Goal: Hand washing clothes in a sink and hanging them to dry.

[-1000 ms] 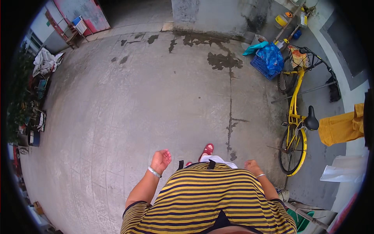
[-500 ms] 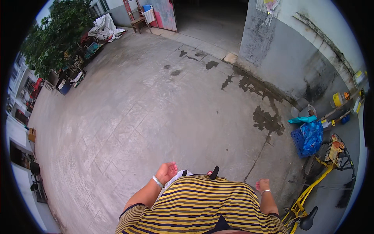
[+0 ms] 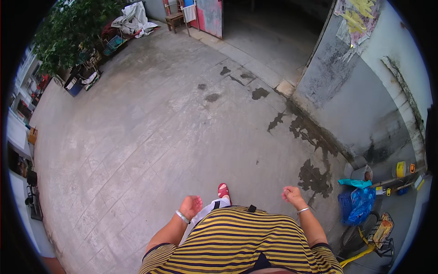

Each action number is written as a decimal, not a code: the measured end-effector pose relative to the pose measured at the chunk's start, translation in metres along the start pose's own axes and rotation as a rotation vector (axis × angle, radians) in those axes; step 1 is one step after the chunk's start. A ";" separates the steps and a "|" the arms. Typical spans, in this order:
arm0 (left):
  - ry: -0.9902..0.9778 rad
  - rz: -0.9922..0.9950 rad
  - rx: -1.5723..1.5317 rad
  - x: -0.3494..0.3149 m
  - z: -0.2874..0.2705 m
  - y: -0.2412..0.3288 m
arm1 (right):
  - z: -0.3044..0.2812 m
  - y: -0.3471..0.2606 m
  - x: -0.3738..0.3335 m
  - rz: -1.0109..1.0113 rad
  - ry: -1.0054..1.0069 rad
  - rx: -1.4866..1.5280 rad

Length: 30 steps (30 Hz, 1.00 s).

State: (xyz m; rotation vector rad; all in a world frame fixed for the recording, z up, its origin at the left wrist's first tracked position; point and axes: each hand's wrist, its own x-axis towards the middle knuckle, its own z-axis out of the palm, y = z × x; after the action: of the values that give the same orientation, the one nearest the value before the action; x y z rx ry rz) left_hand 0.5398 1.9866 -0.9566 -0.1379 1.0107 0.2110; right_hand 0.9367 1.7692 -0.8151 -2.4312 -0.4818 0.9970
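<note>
My left hand hangs over the concrete ground beside my body, its fingers loosely curled in, with nothing visible in it. A pale bangle circles that wrist. On the other side, my right hand is raised in front of me, fingers folded into a loose fist and nothing showing in it. A thin bracelet sits on the right wrist. Neither hand touches anything. Between them a red shoe on one foot and a white trouser leg stick out past my striped shirt.
The concrete yard has dark wet patches near the grey wall. At right stand a blue crate with a blue bag and a yellow bicycle. A doorway, a wooden chair and a leafy tree lie ahead.
My right hand has swung forward and up from beside my hip. The red shoe now shows well ahead of the shirt. The doorway and wall have shifted rightward in view, and the bicycle lower.
</note>
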 end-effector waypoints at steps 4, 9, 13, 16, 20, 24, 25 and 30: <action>-0.033 0.075 0.054 0.027 0.073 0.071 | -0.023 0.036 0.069 -0.203 0.133 -0.408; -0.049 0.079 0.166 0.074 0.176 0.148 | -0.043 0.033 0.084 0.242 0.219 -0.292; -0.082 0.097 0.208 0.110 0.268 0.199 | -0.061 0.015 0.147 0.277 0.188 -0.302; -0.090 0.094 0.233 0.147 0.326 0.232 | -0.086 -0.009 0.218 0.268 0.169 -0.310; -0.020 0.048 0.188 0.185 0.376 0.276 | -0.131 -0.054 0.324 0.229 0.135 -0.330; -0.003 0.084 0.105 0.215 0.435 0.330 | -0.167 -0.116 0.405 0.212 0.085 -0.375; 0.002 0.082 0.093 0.221 0.449 0.339 | -0.173 -0.143 0.435 0.242 0.125 -0.216; 0.033 0.084 0.064 0.272 0.510 0.414 | -0.197 -0.270 0.589 -0.030 0.152 -0.149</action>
State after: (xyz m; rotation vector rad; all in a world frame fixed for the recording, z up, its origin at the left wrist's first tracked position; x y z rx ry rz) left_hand 1.0013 2.5268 -0.9266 -0.0406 1.0559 0.2535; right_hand 1.4387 2.2196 -0.8753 -2.5991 -0.5548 0.7816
